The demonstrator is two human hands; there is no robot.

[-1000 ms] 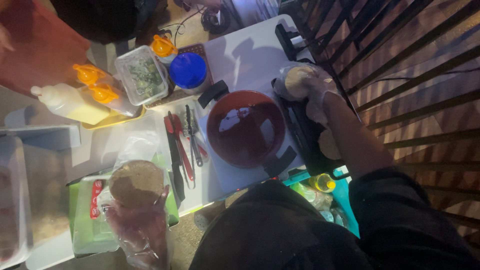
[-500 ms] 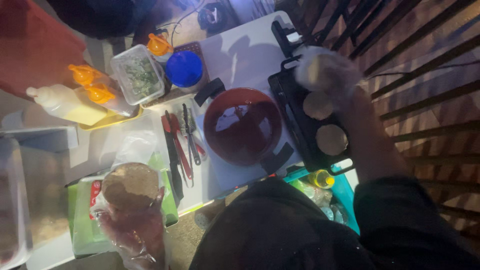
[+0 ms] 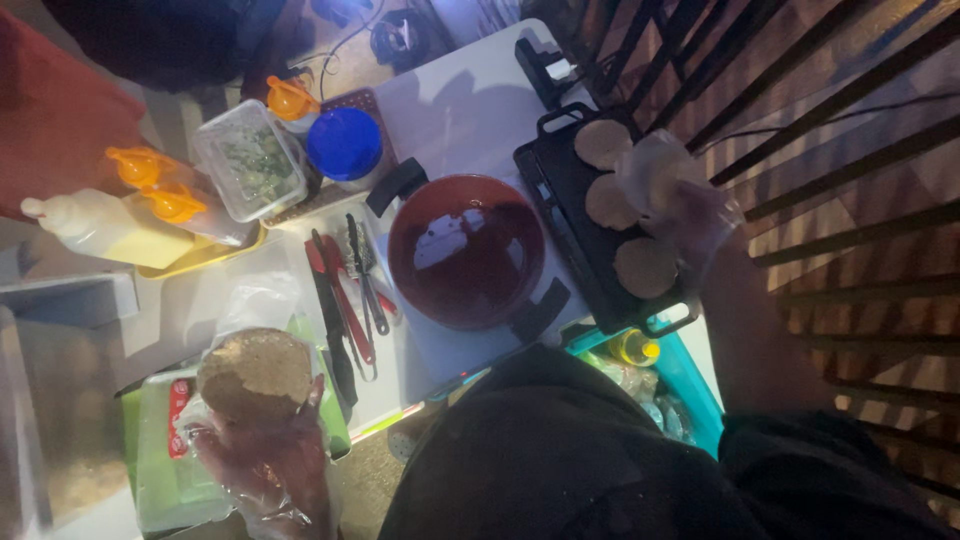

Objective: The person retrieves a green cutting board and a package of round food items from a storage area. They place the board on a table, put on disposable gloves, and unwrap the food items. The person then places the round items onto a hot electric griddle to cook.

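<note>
A white tabletop (image 3: pixel 450 100) fills the middle of the head view, dimly lit, with a dark slatted railing running along the right side and a red surface at the far left.

The left hand (image 3: pixel 265 455), in a clear plastic glove, is at the near left with its fingers curled up around a stack of round flat patties (image 3: pixel 255 373), holding it from below over a green packet (image 3: pixel 170 470) that lies at the near left edge.

The right arm reaches out along the right side, sleeve dark, forearm bare. The right hand (image 3: pixel 680 205), also gloved in clear plastic, is over a black griddle plate (image 3: pixel 560 185), its fingers loosely spread and bent downward; whether it grips anything cannot be told through the glove. Three round patties (image 3: pixel 645 267) lie in a row on the griddle plate, the hand just beside the middle and nearest ones.

Left of the griddle plate stands a dark red pan (image 3: pixel 465 250) with black handles. Left of that lie red-handled tongs (image 3: pixel 340 290). Farther off are a blue-lidded jar (image 3: pixel 344 143), a clear tub of chopped greens (image 3: pixel 250 160) and squeeze bottles with orange caps (image 3: pixel 160 185). A teal bin (image 3: pixel 690 385) sits near, below the griddle plate.
</note>
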